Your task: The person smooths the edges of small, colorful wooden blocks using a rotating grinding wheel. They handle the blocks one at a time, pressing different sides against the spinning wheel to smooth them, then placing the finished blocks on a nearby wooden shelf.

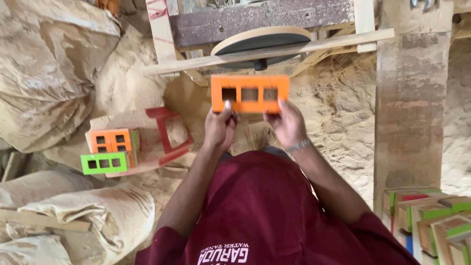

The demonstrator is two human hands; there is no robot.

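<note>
Both my hands, left [219, 128] and right [287, 122], gripping orange three-hole block [249, 93], long axis left-right, holes facing me.

A single camera sits on the person's head and looks steeply down the front of the body, so the maroon shirt [274, 211] fills the bottom edge. It faces forward over the sawdust-covered floor [338, 108] toward the wooden frame [274, 46] at the top. Both hands are close, at arm's length.

Orange three-holed wooden block [250, 93], level, aloft
</note>
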